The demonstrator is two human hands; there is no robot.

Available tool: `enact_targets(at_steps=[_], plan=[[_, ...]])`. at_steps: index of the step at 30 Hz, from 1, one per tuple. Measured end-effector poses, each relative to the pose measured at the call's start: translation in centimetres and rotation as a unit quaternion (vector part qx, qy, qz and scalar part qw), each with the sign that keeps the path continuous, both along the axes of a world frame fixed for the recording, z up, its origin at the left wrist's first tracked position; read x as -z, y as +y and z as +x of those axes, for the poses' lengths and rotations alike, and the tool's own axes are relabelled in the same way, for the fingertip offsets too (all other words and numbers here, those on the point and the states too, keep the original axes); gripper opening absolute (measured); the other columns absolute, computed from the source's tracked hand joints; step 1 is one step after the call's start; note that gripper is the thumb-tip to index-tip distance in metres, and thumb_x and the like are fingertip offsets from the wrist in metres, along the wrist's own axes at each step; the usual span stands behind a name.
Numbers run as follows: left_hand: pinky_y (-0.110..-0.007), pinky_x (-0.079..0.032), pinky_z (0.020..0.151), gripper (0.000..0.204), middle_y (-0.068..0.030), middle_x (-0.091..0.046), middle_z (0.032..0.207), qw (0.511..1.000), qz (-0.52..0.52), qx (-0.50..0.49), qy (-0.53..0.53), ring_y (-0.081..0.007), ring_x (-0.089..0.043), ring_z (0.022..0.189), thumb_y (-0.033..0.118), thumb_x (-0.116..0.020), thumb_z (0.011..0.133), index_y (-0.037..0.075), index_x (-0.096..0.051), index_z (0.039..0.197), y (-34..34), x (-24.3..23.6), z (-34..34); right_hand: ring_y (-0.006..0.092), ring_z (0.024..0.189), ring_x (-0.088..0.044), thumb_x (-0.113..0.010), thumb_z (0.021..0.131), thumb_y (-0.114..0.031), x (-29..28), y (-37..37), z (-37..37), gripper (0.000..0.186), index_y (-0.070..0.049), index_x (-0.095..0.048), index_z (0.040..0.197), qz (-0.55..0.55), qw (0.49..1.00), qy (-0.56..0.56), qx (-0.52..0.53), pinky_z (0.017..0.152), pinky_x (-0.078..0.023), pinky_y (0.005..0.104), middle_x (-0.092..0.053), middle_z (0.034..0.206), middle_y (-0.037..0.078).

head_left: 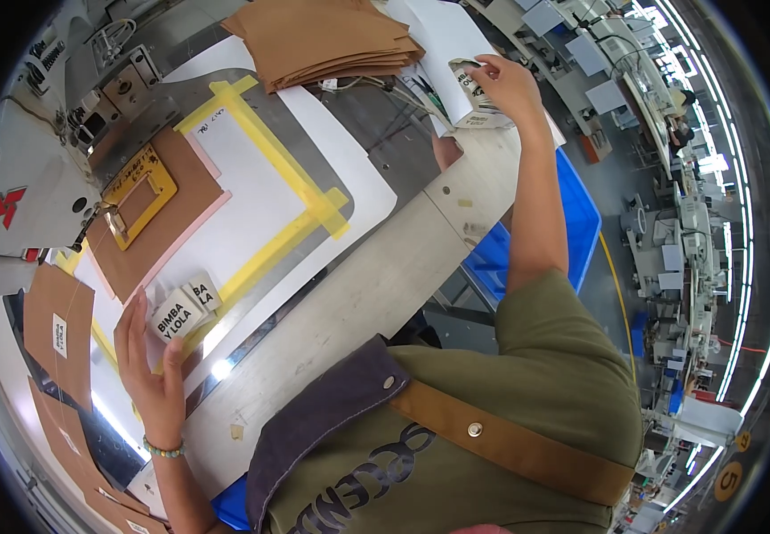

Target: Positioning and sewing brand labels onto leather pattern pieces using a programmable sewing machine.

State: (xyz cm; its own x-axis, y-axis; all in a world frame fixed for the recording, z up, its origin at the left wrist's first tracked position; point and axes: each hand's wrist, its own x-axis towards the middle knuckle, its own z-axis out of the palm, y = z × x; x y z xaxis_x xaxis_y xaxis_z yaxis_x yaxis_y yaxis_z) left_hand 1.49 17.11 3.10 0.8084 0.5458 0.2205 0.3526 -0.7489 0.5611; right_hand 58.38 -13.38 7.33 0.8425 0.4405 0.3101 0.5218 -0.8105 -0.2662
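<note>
My left hand point(149, 378), a beaded bracelet at its wrist, lies with fingers stretched and thumb apart beside small stacks of white fabric labels point(178, 316) with black lettering. Its fingertips are close to the labels; whether they touch I cannot tell. At the far right, my right hand point(511, 89) reaches over a white box point(481, 119) holding more such labels. Thumb and fingers bend together at the box's mouth, and what they pinch is hidden. Left of the middle, a brown panel point(136, 258) lies under the sewing machine point(29, 173), with a yellow window template point(146, 191) on it.
Stacked brown sheets point(327, 44) lie at the back. Yellow tape point(265, 151) frames a white sheet on the table. Brown pieces bearing labels point(57, 320) hang along the left edge. A blue bin point(581, 214) stands below the table's right end.
</note>
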Motion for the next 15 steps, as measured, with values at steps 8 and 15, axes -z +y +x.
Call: enact_targets(at_steps=[8, 15], plan=[[-0.050, -0.041, 0.123, 0.057, -0.0202, -0.059, 0.156, 1.000, 0.009, 0.004, 0.002, -0.0387, -0.054, 0.147, 0.031, -0.064, 0.106, 0.002, -0.059, 0.154, 0.6, 0.3, -0.7, 0.0159, 0.085, -0.071, -0.086, 0.090, -0.023, -0.3, -0.7, 1.8, 0.037, -0.013, -0.082, 0.125, -0.015, 0.998, 0.037, -0.049, 0.082, -0.056, 0.0318, -0.076, 0.093, 0.003], [-0.048, -0.045, 0.119, 0.060, -0.0202, -0.063, 0.149, 1.000, -0.024, 0.010, -0.010, -0.0382, -0.059, 0.139, 0.018, -0.073, 0.096, 0.003, -0.061, 0.153, 0.4, -0.8, -0.9, 0.0064, 0.090, -0.066, -0.077, 0.099, -0.015, -4.6, 1.1, -2.8, 0.027, -0.005, -0.080, 0.124, 0.297, 0.927, 0.172, -0.150, 0.084, -0.053, 0.0246, -0.076, 0.100, -0.002]])
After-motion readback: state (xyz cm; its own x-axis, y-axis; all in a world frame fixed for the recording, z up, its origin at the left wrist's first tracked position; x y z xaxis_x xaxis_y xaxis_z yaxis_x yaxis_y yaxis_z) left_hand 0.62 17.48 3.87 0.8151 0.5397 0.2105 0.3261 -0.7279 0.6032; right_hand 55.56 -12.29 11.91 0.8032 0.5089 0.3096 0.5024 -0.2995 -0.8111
